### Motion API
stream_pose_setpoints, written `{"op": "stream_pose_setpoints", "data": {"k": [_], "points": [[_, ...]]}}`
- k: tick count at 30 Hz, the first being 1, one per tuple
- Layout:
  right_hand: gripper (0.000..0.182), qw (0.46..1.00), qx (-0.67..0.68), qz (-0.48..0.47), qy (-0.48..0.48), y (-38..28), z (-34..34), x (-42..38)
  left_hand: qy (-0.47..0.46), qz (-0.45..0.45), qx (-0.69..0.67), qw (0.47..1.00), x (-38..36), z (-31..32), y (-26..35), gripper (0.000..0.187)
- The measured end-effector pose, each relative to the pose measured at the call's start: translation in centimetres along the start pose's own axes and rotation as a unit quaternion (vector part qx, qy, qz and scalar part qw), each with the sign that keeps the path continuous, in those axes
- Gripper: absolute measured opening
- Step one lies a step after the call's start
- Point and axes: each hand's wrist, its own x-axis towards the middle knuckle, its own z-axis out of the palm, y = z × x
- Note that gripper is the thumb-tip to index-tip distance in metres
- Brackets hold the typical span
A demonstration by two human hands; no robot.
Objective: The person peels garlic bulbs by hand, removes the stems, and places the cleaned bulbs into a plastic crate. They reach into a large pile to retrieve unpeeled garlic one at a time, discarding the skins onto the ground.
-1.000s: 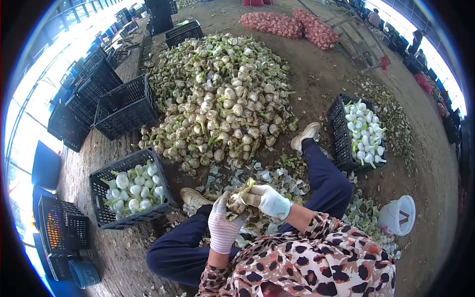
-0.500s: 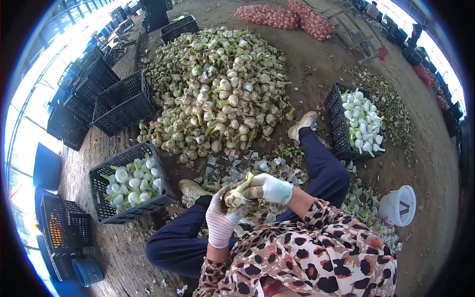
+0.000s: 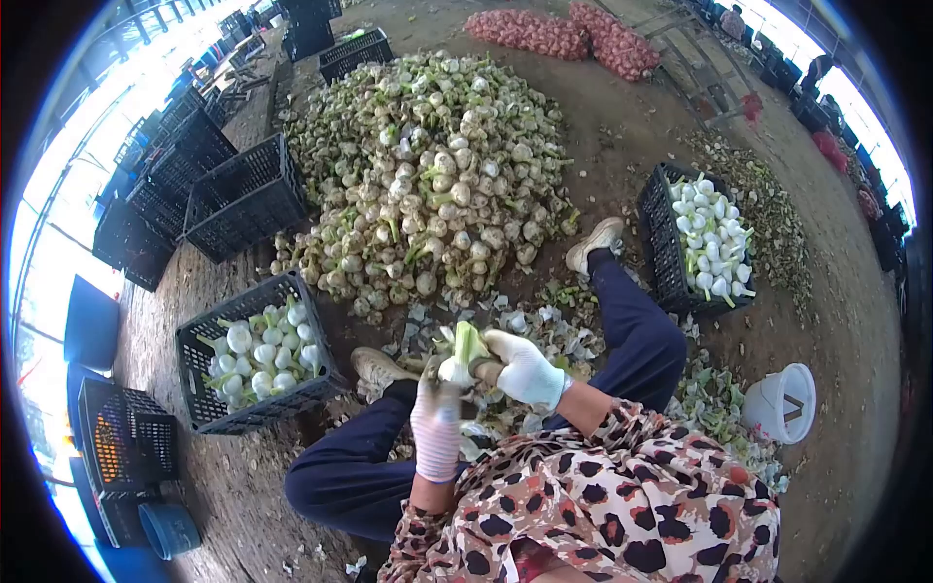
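A garlic bulb (image 3: 455, 370) with a thick green stem stump is between my hands, its surface now white. My right hand (image 3: 526, 368), in a white glove with dirty fingertips, is closed on it from the right. My left hand (image 3: 434, 428), in a striped glove, is beside the bulb's left side; its fingers are smeared by motion, so their grip cannot be made out. Loose papery skins (image 3: 544, 335) litter the ground under and beyond the hands. Ahead rises a large heap of dirty, unpeeled garlic bulbs (image 3: 432, 185).
Left of my legs is a black crate (image 3: 209, 413) of white bulbs; another such crate (image 3: 671, 262) is at the right. A white bucket (image 3: 765, 408) stands near my right knee. Other black crates (image 3: 243, 209) line the left side. Red net sacks (image 3: 530, 34) lie beyond the heap.
The dirty outer layers around the bulb no longer show; it looks white and its stem points up. My left hand has moved slightly down and left, blurred. My right hand has shifted a little.
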Motion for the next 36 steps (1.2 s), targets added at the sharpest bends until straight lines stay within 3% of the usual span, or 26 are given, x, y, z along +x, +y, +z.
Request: {"op": "stream_pose_setpoints", "data": {"k": [1,2,3,4,5,7,8,10,11,12,13,14,15,17,18,19,21,23,24,25,27,28,31,33,35,36], "points": [[0.030,0.989,-0.129,-0.078,0.002,0.3,0.2,-0.4,0.006,0.100,0.111,0.989,-0.5,0.6,0.9,0.048],[0.023,0.943,-0.275,-0.187,0.022,-0.3,0.4,-0.5,-0.007,0.010,0.090,0.996,-0.7,1.0,3.0,0.053],[0.018,0.959,-0.197,-0.201,0.033,1.8,0.4,-0.2,-0.006,0.008,0.029,1.000,-0.4,0.8,2.5,0.055],[0.014,0.966,-0.215,-0.140,0.037,0.7,0.2,-0.6,-0.035,-0.058,-0.099,0.993,-0.4,0.0,2.8,0.061],[0.009,0.983,-0.147,-0.087,0.062,0.1,0.6,-0.4,-0.060,-0.075,-0.157,0.983,-0.1,-0.6,2.1,0.067],[0.006,0.988,0.097,0.089,0.080,-0.7,0.5,0.2,-0.126,-0.066,-0.257,0.956,-0.4,-0.8,2.1,0.080],[0.006,0.981,0.132,0.121,0.070,-0.6,0.6,0.6,-0.133,-0.059,-0.247,0.958,-0.7,-0.9,1.3,0.086],[0.010,0.982,-0.169,0.046,0.074,0.1,0.6,1.2,-0.148,-0.047,-0.268,0.951,-0.7,-0.3,0.4,0.097],[0.014,0.942,-0.326,0.011,0.076,1.4,0.1,1.8,-0.153,-0.043,-0.297,0.941,-0.9,0.0,0.3,0.103],[0.020,0.902,-0.430,-0.016,0.030,4.3,-1.7,2.9,-0.220,-0.044,-0.272,0.936,-0.9,-0.5,1.0,0.101],[0.026,0.848,-0.528,-0.044,-0.016,7.0,-3.6,3.5,-0.219,-0.046,-0.272,0.936,-0.9,-0.4,1.5,0.101],[0.047,0.817,-0.572,0.017,-0.073,7.5,-4.1,3.3,-0.195,-0.040,-0.224,0.954,-0.9,-0.2,2.0,0.103],[0.047,0.817,-0.572,0.017,-0.075,7.8,-4.9,3.0,-0.169,-0.032,-0.175,0.969,-0.6,-0.2,2.2,0.106],[0.059,0.853,-0.519,-0.039,-0.051,7.0,-5.2,1.6,-0.142,-0.038,-0.210,0.967,-0.3,-0.6,1.2,0.098],[0.069,0.978,-0.145,0.134,-0.061,3.6,-4.2,1.2,-0.149,-0.045,-0.188,0.970,-0.1,-1.0,1.2,0.087],[0.065,0.991,-0.047,0.114,-0.061,2.0,-4.1,0.5,-0.159,-0.053,-0.166,0.972,0.0,-1.2,1.0,0.077],[0.064,0.946,0.240,0.171,-0.135,-0.1,-3.8,-0.4,-0.164,-0.023,-0.124,0.978,0.3,-0.9,0.5,0.072],[0.062,0.975,0.135,0.127,-0.119,0.0,-1.6,-1.1,-0.144,-0.029,-0.136,0.980,0.6,0.1,0.0,0.068],[0.060,0.977,0.142,0.146,-0.065,-0.2,-1.0,-1.2,-0.142,0.074,0.069,0.985,1.0,-0.3,0.5,0.061],[0.060,0.977,0.141,0.146,-0.064,-0.3,-1.2,-1.0,-0.143,0.074,0.068,0.985,1.1,-0.2,1.1,0.061],[0.058,0.989,0.009,0.138,-0.050,-0.2,-1.7,-0.7,-0.110,0.098,0.210,0.966,1.0,-0.3,1.9,0.056],[0.058,0.989,0.011,0.140,-0.052,-0.2,-1.6,-0.8,-0.099,0.126,0.179,0.971,1.5,-0.6,1.3,0.047],[0.061,0.994,-0.001,0.101,-0.048,-0.4,-1.3,-1.4,-0.130,0.104,0.248,0.955,1.7,-1.4,1.1,0.037],[0.060,0.993,-0.024,0.102,-0.052,-0.3,-1.1,-1.6,-0.128,0.083,0.213,0.965,1.9,-1.7,0.7,0.032],[0.058,0.969,-0.236,-0.035,-0.062,0.0,-0.8,-1.5,-0.133,0.119,0.292,0.940,2.3,-1.8,0.8,0.031],[0.058,0.976,-0.207,0.009,-0.061,-0.3,-0.6,-1.6,-0.094,0.175,0.283,0.938,2.3,-1.5,0.3,0.022]]}}
